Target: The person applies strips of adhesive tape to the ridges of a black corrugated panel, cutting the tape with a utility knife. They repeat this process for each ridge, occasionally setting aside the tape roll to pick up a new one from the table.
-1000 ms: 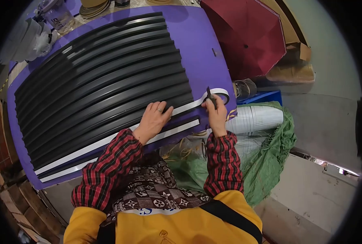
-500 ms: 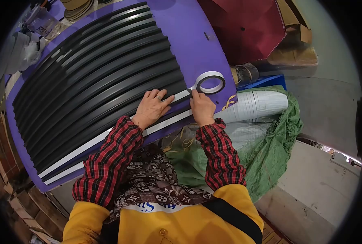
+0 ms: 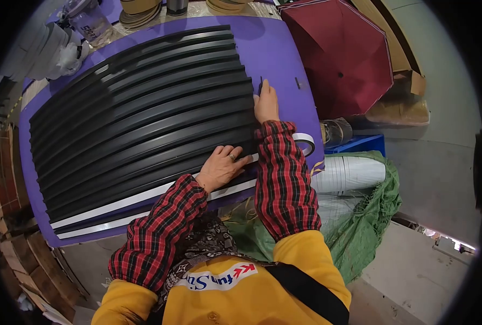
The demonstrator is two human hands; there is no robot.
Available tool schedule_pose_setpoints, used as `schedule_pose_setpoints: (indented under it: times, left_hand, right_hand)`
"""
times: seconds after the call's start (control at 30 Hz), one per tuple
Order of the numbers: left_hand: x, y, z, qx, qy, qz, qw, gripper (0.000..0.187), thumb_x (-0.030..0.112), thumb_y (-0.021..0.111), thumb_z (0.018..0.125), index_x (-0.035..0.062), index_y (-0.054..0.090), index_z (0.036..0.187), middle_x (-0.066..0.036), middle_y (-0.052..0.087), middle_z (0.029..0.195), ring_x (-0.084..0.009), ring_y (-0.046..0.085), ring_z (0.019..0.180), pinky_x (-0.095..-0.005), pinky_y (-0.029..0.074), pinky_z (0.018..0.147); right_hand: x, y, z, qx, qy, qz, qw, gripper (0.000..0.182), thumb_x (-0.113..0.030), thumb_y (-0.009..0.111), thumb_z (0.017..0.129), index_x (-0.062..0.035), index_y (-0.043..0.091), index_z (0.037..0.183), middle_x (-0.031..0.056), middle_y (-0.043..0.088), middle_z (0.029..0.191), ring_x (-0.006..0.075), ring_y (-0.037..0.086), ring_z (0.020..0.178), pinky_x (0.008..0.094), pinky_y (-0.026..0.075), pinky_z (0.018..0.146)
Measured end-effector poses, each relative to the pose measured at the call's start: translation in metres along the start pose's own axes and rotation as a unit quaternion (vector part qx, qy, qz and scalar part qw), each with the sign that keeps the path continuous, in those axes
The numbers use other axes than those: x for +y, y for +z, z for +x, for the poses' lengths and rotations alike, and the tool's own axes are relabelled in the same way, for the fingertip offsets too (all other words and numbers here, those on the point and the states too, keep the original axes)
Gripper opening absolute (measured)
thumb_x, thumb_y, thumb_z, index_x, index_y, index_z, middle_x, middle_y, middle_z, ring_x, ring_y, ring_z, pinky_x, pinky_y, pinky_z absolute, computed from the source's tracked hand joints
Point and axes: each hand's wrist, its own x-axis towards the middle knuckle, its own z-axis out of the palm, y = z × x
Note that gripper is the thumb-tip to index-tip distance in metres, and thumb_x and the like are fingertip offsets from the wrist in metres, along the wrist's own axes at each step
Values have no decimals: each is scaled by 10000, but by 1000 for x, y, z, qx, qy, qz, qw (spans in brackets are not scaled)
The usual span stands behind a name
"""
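Long black ribbed strips (image 3: 143,119) lie side by side on a purple board (image 3: 284,59). White tape (image 3: 111,206) runs along the strips nearest my body. My left hand (image 3: 222,168) lies flat with fingers apart on the near strips, its fingertips at the tape's right part. My right hand (image 3: 266,103) is closed at the strips' right ends, with a small dark item (image 3: 261,86) at its fingertips, too hidden to identify. The tape roll (image 3: 304,144) rests on the board's right side, partly behind my right sleeve.
A dark red umbrella (image 3: 355,59) stands open at the upper right. Below it are a blue crate (image 3: 360,143) and white wrapped rolls (image 3: 355,173) in a green sack (image 3: 384,200). A clear plastic container (image 3: 92,24) and round brown discs (image 3: 141,13) sit beyond the board.
My right hand has left the tape beside the roll and moved up along the strips' right ends. The view has shifted, while my left hand stays on the near strips.
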Motion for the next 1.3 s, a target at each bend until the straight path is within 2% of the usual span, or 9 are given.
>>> schedule_pose_setpoints:
  times: [0.07, 0.2, 0.37, 0.47, 0.57, 0.77, 0.9, 1.13, 1.3]
  left_hand:
    - [0, 1, 1, 12, -2, -10, 1000, 354, 257, 566, 772, 224, 495, 1117, -32, 429, 1014, -183, 417, 927, -301, 332, 798]
    - [3, -2, 4, -27, -14, 8, 1000, 367, 268, 523, 794, 232, 483, 1157, -39, 428, 1045, -187, 413, 937, -297, 322, 803]
    - [7, -2, 4, -57, -10, 31, 998, 378, 262, 511, 802, 246, 465, 1176, -47, 428, 1087, -201, 414, 960, -312, 319, 817]
    - [10, -2, 4, -80, -14, 46, 996, 391, 269, 510, 807, 264, 445, 1192, -48, 426, 1122, -212, 414, 979, -322, 317, 828]
    - [8, -2, 5, -64, -4, 48, 997, 382, 271, 512, 811, 253, 453, 1188, -46, 434, 1107, -210, 423, 961, -324, 325, 815]
    - [0, 9, -4, 28, 15, 21, 999, 329, 265, 469, 823, 222, 490, 1149, -43, 449, 1070, -197, 431, 942, -318, 317, 808]
    - [0, 11, -7, 30, 10, 12, 999, 316, 240, 476, 812, 215, 510, 1125, -44, 470, 1015, -196, 430, 910, -324, 319, 792]
    - [25, 20, 14, -39, -78, 41, 995, 314, 234, 487, 773, 252, 564, 1077, -67, 504, 1030, -237, 436, 1009, -415, 283, 904]
    - [-36, -31, -94, 182, -184, 38, 965, 136, 218, 547, 696, 97, 544, 759, -53, 505, 699, -224, 500, 698, -367, 380, 645]
  right_hand:
    - [-4, -42, -26, 148, -113, 21, 982, 258, -90, 563, 785, 32, 503, 1004, 176, 549, 964, 298, 535, 896, 365, 436, 735]
    - [21, -110, -140, -18, 159, 181, 970, 232, -184, 606, 798, 41, 584, 848, 95, 553, 590, 137, 549, 543, 239, 438, 537]
    - [54, -74, -122, 131, 50, -5, 990, 374, -295, 682, 684, 34, 571, 822, 171, 594, 712, 318, 557, 704, 395, 420, 651]
    - [59, -53, -91, -138, 199, 285, 927, 277, -202, 647, 696, 49, 555, 765, 86, 536, 624, 202, 525, 627, 322, 408, 587]
    - [28, -86, -96, 116, 304, 625, 709, 124, -82, 559, 752, 6, 533, 835, 23, 519, 736, 123, 499, 650, 245, 404, 639]
    - [-20, -129, -119, 271, 161, 446, 838, 62, -40, 533, 785, -19, 511, 840, 24, 487, 798, 123, 460, 735, 252, 391, 691]
    - [14, -230, -63, 470, 190, 397, 765, 170, -151, 530, 825, -5, 521, 912, 50, 514, 857, 139, 490, 789, 253, 412, 709]
    - [-55, -205, -90, 136, 63, 607, 780, 531, -50, 531, 828, -46, 283, 1298, 111, 510, 1068, 166, 502, 875, 296, 405, 820]
    - [-150, -129, -126, -3, -7, 697, 717, 611, -84, 553, 800, -67, 246, 1328, 115, 479, 1139, 156, 500, 888, 295, 393, 848]
